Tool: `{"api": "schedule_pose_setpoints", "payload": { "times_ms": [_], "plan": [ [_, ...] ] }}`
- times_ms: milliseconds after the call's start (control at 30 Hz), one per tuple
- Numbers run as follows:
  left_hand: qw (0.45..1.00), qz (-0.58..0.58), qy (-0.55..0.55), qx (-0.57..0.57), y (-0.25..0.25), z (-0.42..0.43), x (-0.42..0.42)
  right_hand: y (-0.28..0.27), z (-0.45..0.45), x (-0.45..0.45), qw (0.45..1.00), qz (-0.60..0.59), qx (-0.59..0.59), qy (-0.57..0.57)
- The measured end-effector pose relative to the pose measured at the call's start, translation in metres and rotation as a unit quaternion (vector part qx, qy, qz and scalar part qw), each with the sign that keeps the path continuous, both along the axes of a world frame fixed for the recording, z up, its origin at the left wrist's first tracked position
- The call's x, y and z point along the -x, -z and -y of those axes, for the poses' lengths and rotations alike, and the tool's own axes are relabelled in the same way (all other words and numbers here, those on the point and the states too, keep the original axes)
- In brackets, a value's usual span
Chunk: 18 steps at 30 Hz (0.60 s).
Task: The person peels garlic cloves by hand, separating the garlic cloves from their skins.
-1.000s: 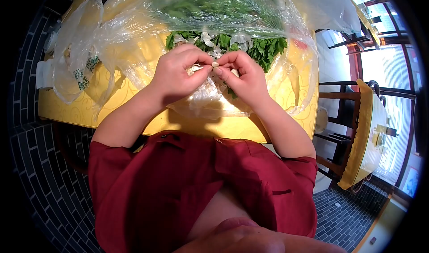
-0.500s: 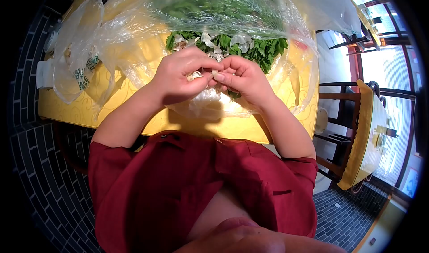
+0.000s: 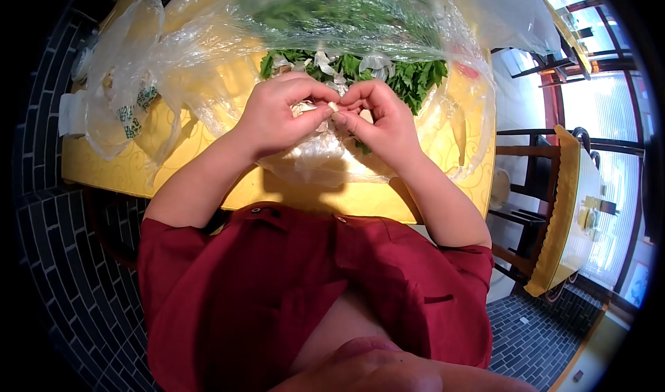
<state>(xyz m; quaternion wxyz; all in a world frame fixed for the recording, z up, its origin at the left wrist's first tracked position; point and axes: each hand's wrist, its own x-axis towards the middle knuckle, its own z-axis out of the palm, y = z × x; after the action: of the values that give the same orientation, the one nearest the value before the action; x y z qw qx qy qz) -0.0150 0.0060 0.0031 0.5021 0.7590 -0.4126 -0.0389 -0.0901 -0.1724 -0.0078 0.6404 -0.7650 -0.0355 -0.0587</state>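
Note:
A small pale garlic clove [image 3: 333, 107] is pinched between the fingertips of both hands, which meet above the table. My left hand [image 3: 280, 115] is closed, its thumb and forefinger on the clove from the left. From the right, my right hand [image 3: 382, 118] grips the same clove between thumb and fingers. White papery skins [image 3: 323, 62] lie just beyond the hands, on a heap of green leaves [image 3: 421, 80]. More pale pieces show under and between the hands, partly hidden by the fingers.
Clear plastic sheeting [image 3: 346, 18] covers more greens at the back. A crumpled plastic bag with green print [image 3: 128, 118] lies at the left on the yellow tablecloth [image 3: 104, 160]. To the right stand a chair [image 3: 533, 170] and another cloth-covered table [image 3: 571, 219].
The fingers have shifted slightly around the clove, and the right thumb and forefinger have a wider gap behind the pinch. Both hands stay in nearly the same place.

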Motion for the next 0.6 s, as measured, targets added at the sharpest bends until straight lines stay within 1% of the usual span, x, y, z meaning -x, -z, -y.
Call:
{"api": "schedule_pose_setpoints", "payload": {
  "times_ms": [67,167,267,367,600],
  "plan": [
    [1.0,0.002,0.001,-0.004,0.002,0.0,-0.001,-0.005,-0.003,0.002,0.998,0.007,0.055,0.009],
    [1.0,0.002,0.005,0.002,0.003,0.001,0.0,-0.002,-0.003,0.002,0.998,0.007,0.068,0.01],
    [1.0,-0.001,0.006,0.006,0.003,0.001,0.001,-0.012,-0.004,0.004,0.992,-0.011,0.122,0.015],
    [1.0,-0.01,0.001,0.006,0.004,0.002,0.001,-0.014,-0.005,0.005,0.988,0.011,0.153,0.019],
    [0.999,-0.046,-0.007,0.006,0.003,0.003,0.002,-0.008,-0.006,0.004,0.988,0.031,0.151,0.024]
  ]
}}
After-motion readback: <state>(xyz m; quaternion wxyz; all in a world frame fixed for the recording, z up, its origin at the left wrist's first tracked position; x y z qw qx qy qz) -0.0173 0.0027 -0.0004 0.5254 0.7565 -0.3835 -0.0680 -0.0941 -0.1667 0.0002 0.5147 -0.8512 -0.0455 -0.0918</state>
